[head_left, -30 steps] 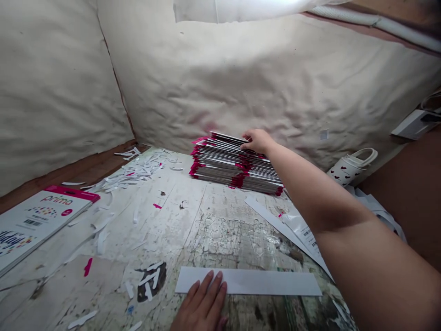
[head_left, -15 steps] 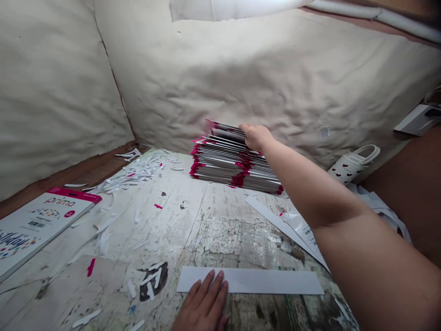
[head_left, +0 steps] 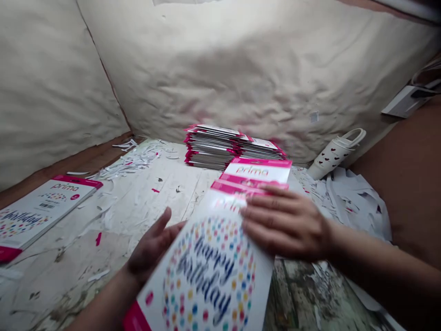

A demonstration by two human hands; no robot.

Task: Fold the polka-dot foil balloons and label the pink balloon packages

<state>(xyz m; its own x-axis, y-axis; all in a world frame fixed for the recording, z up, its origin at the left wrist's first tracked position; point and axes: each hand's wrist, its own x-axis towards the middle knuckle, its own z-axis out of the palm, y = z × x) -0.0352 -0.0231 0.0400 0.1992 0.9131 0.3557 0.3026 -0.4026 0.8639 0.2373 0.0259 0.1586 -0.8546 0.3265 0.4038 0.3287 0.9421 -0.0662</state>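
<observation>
Several flat white and pink packets [head_left: 213, 276], printed "prima" and "happy birthday", are fanned out and tilted in front of me, blurred by motion. My right hand [head_left: 285, 223] holds them from the right, its long fingers laid across the upper printed face and its thumb hidden. At their left edge is my left hand [head_left: 153, 248], thumb raised and apart, fingertips passing out of sight behind the packets. Beyond them, against the back wall, stands a stack of similar packets [head_left: 210, 149] in two side-by-side piles.
Another pile of birthday packets [head_left: 51, 207] lies at the left. White paper scraps [head_left: 138, 161] litter the worn table [head_left: 186, 184]. A white tumbler with hearts [head_left: 334, 154] leans at the back right, beside crumpled white paper [head_left: 365, 202]. Cream sheeting [head_left: 223, 82] covers the walls.
My right hand has come back from the stack with several packets, and the stack is lower. My left hand has lifted off the white strip on the table, now out of sight.
</observation>
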